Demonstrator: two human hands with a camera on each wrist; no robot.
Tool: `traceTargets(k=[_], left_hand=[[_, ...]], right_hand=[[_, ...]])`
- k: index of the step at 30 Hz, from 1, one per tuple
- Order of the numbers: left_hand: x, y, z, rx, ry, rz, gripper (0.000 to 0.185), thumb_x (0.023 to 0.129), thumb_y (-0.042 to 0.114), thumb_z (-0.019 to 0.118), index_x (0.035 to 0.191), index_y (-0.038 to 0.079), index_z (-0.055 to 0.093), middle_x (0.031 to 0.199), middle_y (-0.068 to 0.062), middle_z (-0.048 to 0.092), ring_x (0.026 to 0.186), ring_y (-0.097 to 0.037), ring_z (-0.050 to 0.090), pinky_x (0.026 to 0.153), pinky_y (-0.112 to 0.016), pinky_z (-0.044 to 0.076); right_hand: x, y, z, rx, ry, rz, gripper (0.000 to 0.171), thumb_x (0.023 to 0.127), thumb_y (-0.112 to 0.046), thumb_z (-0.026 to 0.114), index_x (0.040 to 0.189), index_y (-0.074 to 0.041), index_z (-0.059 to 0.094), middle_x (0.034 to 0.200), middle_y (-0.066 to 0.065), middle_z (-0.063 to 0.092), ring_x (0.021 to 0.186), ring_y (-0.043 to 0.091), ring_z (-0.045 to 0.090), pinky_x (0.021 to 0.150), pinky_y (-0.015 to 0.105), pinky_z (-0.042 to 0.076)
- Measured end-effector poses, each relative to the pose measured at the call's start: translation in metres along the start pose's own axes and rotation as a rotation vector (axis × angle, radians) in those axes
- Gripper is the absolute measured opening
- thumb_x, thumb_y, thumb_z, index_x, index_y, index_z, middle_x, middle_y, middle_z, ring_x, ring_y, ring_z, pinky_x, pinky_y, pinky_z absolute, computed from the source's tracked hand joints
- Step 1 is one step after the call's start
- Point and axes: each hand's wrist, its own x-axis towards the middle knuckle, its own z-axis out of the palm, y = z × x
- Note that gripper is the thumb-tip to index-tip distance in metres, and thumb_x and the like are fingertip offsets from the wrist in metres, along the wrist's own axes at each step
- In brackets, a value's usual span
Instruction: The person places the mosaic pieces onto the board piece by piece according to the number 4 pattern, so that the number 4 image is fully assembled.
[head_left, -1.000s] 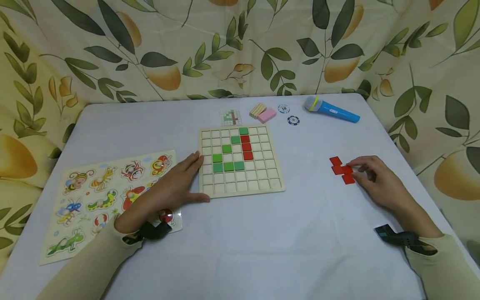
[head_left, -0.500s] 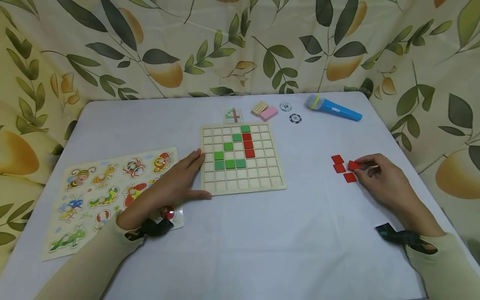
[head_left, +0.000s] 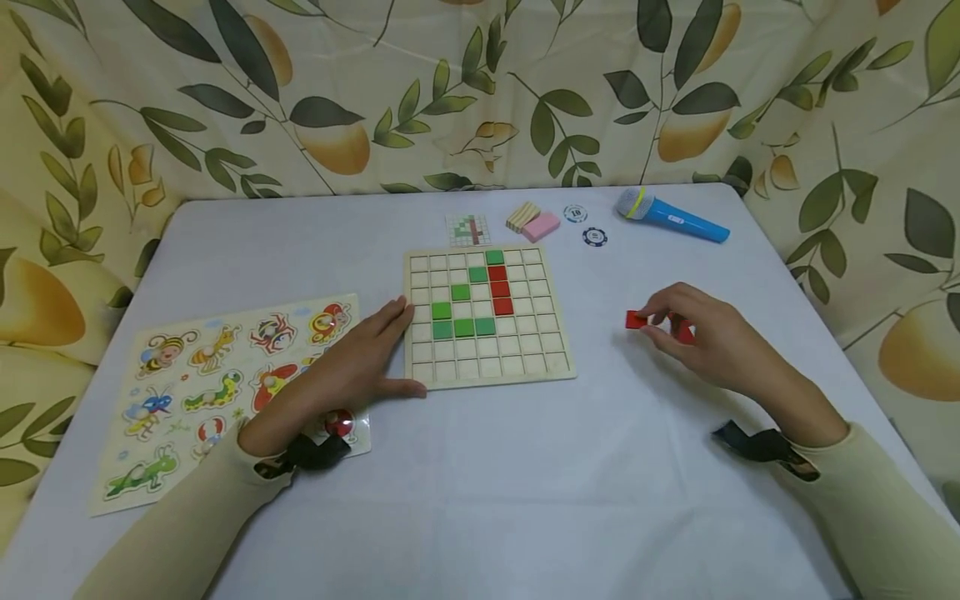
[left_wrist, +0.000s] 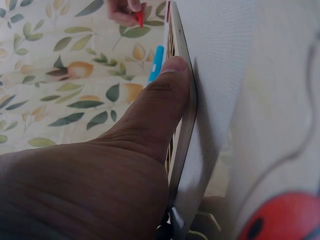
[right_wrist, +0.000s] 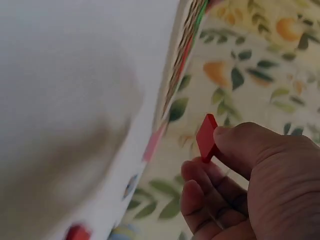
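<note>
Leaf-print curtain bg, white worktop (head_left: 480, 467). L hand (head_left: 341, 375) flat, fingers straight, steadying grid board (head_left: 487, 367) edge. R hand (head_left: 705, 337) pinches red tile (head_left: 635, 320), off worktop.

I see the grid board (head_left: 487, 317) at table (head_left: 480, 500) centre. Insect puzzle sheet (head_left: 225, 383) lies at its 9 o'clock, left hand (head_left: 345, 375) between them, touching the board's edge. Pattern card (head_left: 468, 230), two blocks (head_left: 532, 222), two chips (head_left: 585, 225) and toy microphone (head_left: 671, 218) sit at 12 to 2 o'clock. Right hand (head_left: 705, 337) with a tile (head_left: 636, 320) at 3 o'clock.
</note>
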Motion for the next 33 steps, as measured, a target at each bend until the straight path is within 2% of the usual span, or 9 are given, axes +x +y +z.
traceTargets(k=[4,6,10,15,21,28,33], left_hand=[[-0.001,-0.001,0.001,0.000,0.001,-0.003,0.124,0.085,0.063,0.083,0.171,0.005,0.016,0.182,-0.015,0.009,0.168,-0.038,0.015,0.132,-0.056,0.032],[-0.002,-0.001,0.001,-0.001,0.000,-0.007,0.124,0.084,0.063,0.083,0.171,0.005,0.015,0.182,-0.014,0.008,0.168,-0.037,0.014,0.132,-0.056,0.032],[-0.003,-0.002,0.000,-0.008,-0.002,-0.009,0.125,0.084,0.063,0.084,0.171,0.006,0.015,0.182,-0.014,0.007,0.169,-0.037,0.012,0.132,-0.056,0.031],[-0.002,-0.001,0.000,-0.004,-0.004,-0.011,0.125,0.084,0.063,0.084,0.171,0.006,0.014,0.182,-0.013,0.007,0.169,-0.036,0.012,0.132,-0.055,0.031],[0.000,-0.001,0.000,0.007,0.009,0.005,0.125,0.083,0.064,0.084,0.171,0.005,0.016,0.182,-0.014,0.009,0.168,-0.037,0.016,0.131,-0.055,0.033],[0.002,0.000,-0.001,0.022,-0.003,-0.001,0.125,0.085,0.066,0.081,0.171,0.006,0.014,0.182,-0.013,0.006,0.169,-0.036,0.013,0.132,-0.054,0.031],[0.002,-0.001,0.001,0.012,-0.005,-0.004,0.125,0.085,0.066,0.082,0.171,0.006,0.014,0.182,-0.013,0.006,0.169,-0.036,0.013,0.132,-0.054,0.031]], right_hand=[[0.031,-0.030,0.012,0.007,-0.091,-0.132,0.024,0.090,-0.004,0.084,0.109,-0.016,0.073,0.112,0.000,0.071,0.093,0.017,0.065,0.073,0.030,0.061],[0.046,-0.041,0.019,0.021,-0.142,-0.185,0.021,0.092,-0.004,0.082,0.108,-0.015,0.074,0.114,0.001,0.070,0.094,0.017,0.066,0.074,0.034,0.063],[0.071,-0.058,0.034,0.050,-0.226,-0.243,0.017,0.095,-0.007,0.080,0.109,-0.015,0.074,0.119,0.001,0.068,0.098,0.015,0.066,0.080,0.033,0.064],[0.091,-0.069,0.056,0.086,-0.259,-0.280,0.015,0.097,-0.012,0.079,0.111,-0.014,0.074,0.119,0.001,0.068,0.100,0.015,0.064,0.084,0.032,0.063],[0.103,-0.074,0.076,0.104,-0.260,-0.317,0.010,0.097,-0.010,0.079,0.106,-0.013,0.075,0.115,0.003,0.069,0.096,0.015,0.064,0.082,0.031,0.062],[0.104,-0.079,0.076,0.073,-0.257,-0.354,0.009,0.094,-0.005,0.081,0.101,-0.009,0.078,0.112,0.005,0.067,0.097,0.017,0.065,0.084,0.031,0.063],[0.103,-0.081,0.074,0.049,-0.279,-0.355,0.011,0.094,-0.005,0.080,0.105,-0.007,0.081,0.112,0.006,0.068,0.099,0.018,0.066,0.087,0.033,0.064]])
